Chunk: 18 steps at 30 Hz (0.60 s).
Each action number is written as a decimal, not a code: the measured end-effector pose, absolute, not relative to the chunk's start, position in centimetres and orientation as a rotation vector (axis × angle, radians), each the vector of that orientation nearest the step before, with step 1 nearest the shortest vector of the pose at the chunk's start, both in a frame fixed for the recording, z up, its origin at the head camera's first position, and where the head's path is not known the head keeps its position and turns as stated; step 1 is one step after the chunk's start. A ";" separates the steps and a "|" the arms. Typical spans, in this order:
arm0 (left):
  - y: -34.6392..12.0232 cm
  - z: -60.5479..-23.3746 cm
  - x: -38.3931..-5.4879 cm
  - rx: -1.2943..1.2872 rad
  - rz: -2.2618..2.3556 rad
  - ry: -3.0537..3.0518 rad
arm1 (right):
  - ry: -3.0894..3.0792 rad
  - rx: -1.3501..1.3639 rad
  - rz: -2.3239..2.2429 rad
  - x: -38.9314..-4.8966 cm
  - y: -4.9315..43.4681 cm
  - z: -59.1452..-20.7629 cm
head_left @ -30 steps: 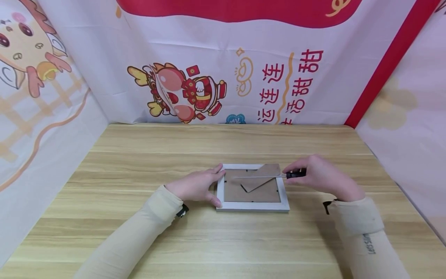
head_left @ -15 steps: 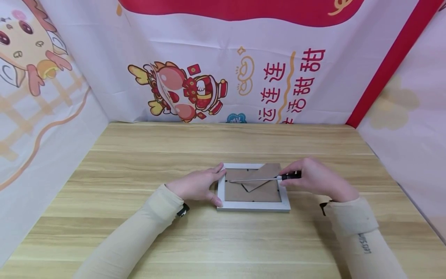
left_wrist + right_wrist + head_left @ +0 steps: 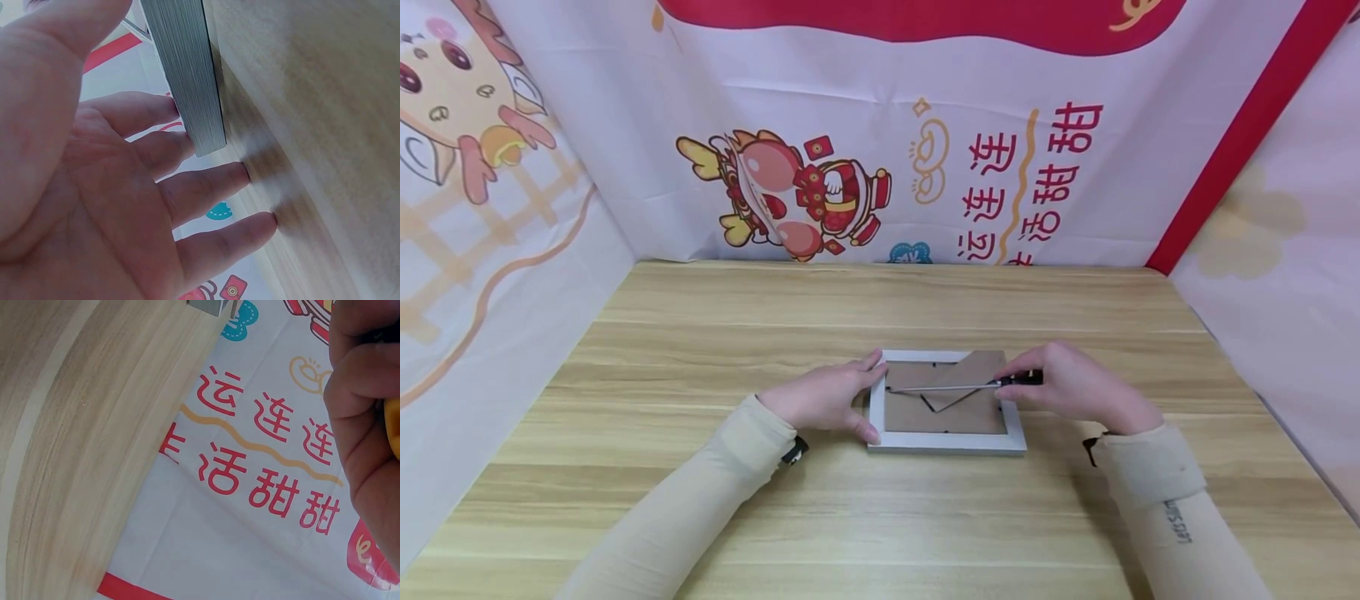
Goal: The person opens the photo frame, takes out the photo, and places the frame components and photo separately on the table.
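White cloth (image 3: 880,75) printed with red characters, a cartoon figure (image 3: 805,196) and a red band rises at the far edge of the table (image 3: 760,317), and more printed cloth stands along its left and right edges. The table has a pale wood grain.

A white frame (image 3: 947,443) lies face down on it, a little right of the midline and well apart from the far edge. Its brown back (image 3: 902,417) is uppermost, with small dark tabs (image 3: 946,432) around the border. A brown stand (image 3: 977,368) slants over the back from the frame's far right corner toward the middle.

The left hand (image 3: 823,396) spans the frame's left side, thumb at the near left corner, fingers toward the far left one. In the left wrist view its fingers are spread and mostly straight, two of them against the frame's grey side.

The right hand (image 3: 1078,385), just past the frame's right side, pinches the screwdriver (image 3: 955,387) by its black handle with curled thumb and fingers. The shaft crosses above the stand and back, its tip at the tab on the left; whether they touch cannot be told. In the right wrist view something yellow shows within that hand.

Both sleeves (image 3: 700,492) are beige; the right one bears small dark lettering.
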<state>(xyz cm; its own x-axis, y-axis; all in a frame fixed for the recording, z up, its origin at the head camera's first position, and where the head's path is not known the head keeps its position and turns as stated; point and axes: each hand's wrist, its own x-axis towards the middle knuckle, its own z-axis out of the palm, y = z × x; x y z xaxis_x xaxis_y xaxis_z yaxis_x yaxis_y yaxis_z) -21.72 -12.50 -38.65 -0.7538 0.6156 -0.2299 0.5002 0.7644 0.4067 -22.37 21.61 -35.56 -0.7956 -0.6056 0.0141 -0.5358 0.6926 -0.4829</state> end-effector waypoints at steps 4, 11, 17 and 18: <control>-12.5 -38.7 -21.8 0.858 0.455 2.612 | 2.748 -0.925 -0.725 -22.4 21.6 -35.7; -12.5 -38.8 -21.9 0.856 0.457 2.610 | 2.747 -0.914 -0.729 -22.8 21.6 -36.1; -12.3 -38.8 -21.8 0.873 0.439 2.623 | 2.791 -0.919 -0.697 -22.8 21.5 -36.2; -12.3 -38.8 -21.8 0.870 0.442 2.623 | 2.806 -0.921 -0.684 -22.7 21.5 -36.1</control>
